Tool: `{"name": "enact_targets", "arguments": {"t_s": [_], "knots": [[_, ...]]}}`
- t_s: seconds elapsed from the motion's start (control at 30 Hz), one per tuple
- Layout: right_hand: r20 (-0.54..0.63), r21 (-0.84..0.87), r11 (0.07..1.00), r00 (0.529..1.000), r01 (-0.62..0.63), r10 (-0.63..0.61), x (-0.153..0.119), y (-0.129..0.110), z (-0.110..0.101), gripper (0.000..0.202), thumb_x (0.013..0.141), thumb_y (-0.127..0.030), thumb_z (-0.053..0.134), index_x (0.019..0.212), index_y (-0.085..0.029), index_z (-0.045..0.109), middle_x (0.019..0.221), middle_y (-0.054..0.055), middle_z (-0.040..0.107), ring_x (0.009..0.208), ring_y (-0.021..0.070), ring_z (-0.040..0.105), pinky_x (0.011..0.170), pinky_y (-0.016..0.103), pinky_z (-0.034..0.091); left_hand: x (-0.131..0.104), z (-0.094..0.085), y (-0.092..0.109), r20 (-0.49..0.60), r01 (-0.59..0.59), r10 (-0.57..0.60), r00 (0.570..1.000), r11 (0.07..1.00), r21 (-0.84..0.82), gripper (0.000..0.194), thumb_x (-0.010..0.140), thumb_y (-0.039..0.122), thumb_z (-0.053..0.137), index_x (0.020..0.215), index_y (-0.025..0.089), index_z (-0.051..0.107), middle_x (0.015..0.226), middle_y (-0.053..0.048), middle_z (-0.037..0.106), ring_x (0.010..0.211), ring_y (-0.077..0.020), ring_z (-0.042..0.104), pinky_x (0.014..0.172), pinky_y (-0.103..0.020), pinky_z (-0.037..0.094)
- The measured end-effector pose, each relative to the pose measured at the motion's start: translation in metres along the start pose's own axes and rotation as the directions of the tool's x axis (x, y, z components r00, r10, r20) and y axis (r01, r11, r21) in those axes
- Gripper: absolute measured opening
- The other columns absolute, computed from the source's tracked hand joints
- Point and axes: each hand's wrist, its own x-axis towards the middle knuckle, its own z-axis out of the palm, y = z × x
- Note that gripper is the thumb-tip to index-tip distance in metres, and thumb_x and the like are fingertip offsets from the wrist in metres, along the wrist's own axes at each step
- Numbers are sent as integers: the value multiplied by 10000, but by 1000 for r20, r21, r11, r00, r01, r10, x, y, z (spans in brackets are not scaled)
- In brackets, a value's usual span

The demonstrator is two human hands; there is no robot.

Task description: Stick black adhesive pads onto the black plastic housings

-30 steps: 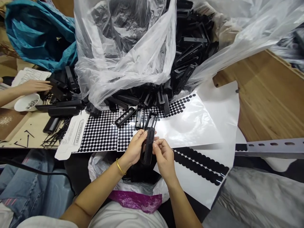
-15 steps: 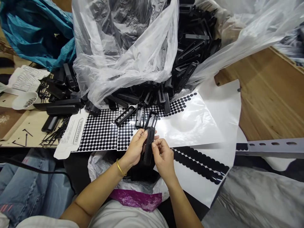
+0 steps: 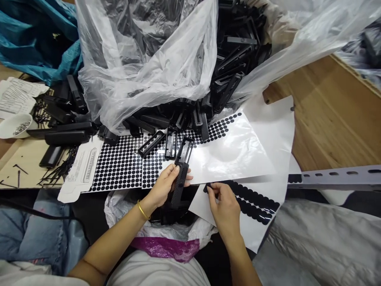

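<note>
My left hand [image 3: 163,186] is closed round a long black plastic casing [image 3: 179,184] with a woven carbon-look surface, held tilted above an open bag. Just beyond its upper end, a black slotted frame [image 3: 185,149] lies on the white sheet. My right hand [image 3: 225,210] is at the edge of a sheet with black dots, thumb and forefinger pinched at a small black round sticker [image 3: 206,188]. Whether that sticker is fully off its backing is hard to see. Two more slotted frames, one angled [image 3: 151,143] and one upright [image 3: 170,143], rest on the dotted sheet [image 3: 116,167].
A clear plastic bag [image 3: 149,79] stands at the back, beside a heap of black casings [image 3: 235,59]. At left are a white bowl [image 3: 14,126] of small metal pieces, a cardboard cutout [image 3: 79,171] and black casings. A bag with a purple band [image 3: 165,247] sits at my lap.
My right hand has left the casing and moved right to the dotted sheet. My left hand keeps hold of the casing. The whole view has shifted slightly.
</note>
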Motion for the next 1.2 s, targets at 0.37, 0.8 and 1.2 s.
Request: {"name": "enact_targets", "arguments": {"t_s": [0.37,0.8,1.2], "knots": [[73,115,993,997,-2,-6,2,8,-2,151,843,-299,500,716,-225,538,726,40,537,699,194,509,623,315,428,6,6,-8,39,43,-41,998,998,-53,218,820,361,591,895,159,558,1042,-101,664,950,-218,655,791,-359,547],[455,612,637,867,-470,202,36,-35,-8,186,753,-350,568,659,-203,501,542,-50,444,460,90,366,439,224,313,-4,7,-2,154,145,-153,976,987,64,324,741,433,657,863,182,493,793,-24,661,731,-179,680,610,-279,556],[420,494,772,887,-400,191,43,-38,-6,166,732,-279,530,593,-200,488,529,-44,462,486,100,411,476,228,346,-8,5,0,163,194,-207,965,977,90,363,716,471,665,858,182,497,780,-33,664,737,-188,682,620,-291,556]]}}
